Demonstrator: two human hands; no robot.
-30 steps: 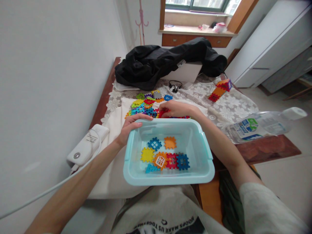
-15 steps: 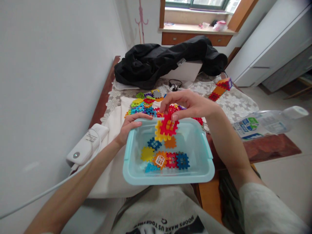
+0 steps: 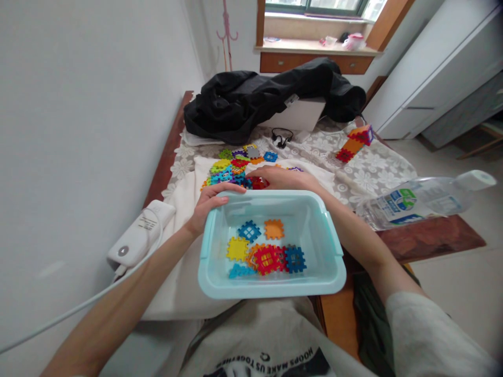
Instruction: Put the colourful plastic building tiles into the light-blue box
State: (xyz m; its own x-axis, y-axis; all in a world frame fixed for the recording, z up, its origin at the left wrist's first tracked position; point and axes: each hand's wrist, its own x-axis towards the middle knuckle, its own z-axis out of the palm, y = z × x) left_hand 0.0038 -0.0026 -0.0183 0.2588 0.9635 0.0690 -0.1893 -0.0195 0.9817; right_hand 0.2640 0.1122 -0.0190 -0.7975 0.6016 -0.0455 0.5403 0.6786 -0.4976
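Observation:
A light blue plastic bin rests on my lap against the table edge. Several flat interlocking plastic tiles lie in it, among them a red and yellow joined piece, a blue one and an orange one. My left hand grips the bin's far left corner, thumb over the rim. My right hand reaches past the bin's far rim into the pile of coloured tiles on the white cloth, fingers curled on red pieces there; what they hold is hidden.
A black jacket covers a white box at the table's back. A small tower of tiles stands at the right. A plastic water bottle lies near the right edge. A white power adapter with cable sits left. Black earphones lie mid-table.
My right hand lifted a red and yellow joined piece over the bin, let it fall among the tiles inside, then went back to the pile. My left hand stayed on the rim.

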